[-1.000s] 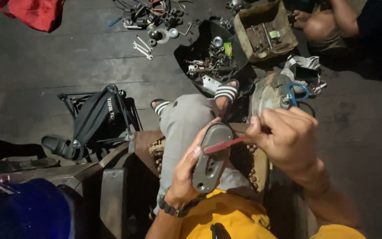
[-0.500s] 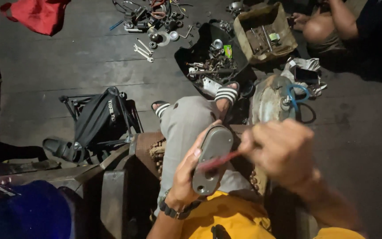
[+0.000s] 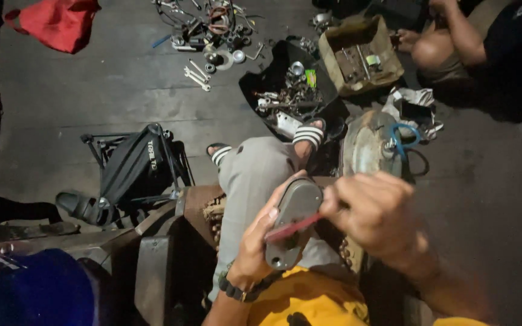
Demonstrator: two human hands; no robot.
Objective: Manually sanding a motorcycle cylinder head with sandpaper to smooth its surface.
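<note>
My left hand [image 3: 260, 241] grips a grey oval metal cover [image 3: 293, 222] over my lap, thumb along its left edge. My right hand [image 3: 377, 217] is closed around a thin red-handled tool [image 3: 291, 228] that lies across the face of the cover. A dark watch sits on my left wrist. My grey-trousered legs stretch forward, with striped sandals on both feet.
A round metal motor part [image 3: 367, 145] with a blue cable lies right of my feet. Scattered wrenches and parts [image 3: 212, 36], a black tray of small parts [image 3: 291, 90] and a cardboard box [image 3: 360, 57] lie ahead. Another person's leg [image 3: 454, 42] at top right. Folded black stand [image 3: 137, 163] left.
My right hand has slid the red tool down and left across the cover, and now hides less of it. The left hand keeps its hold.
</note>
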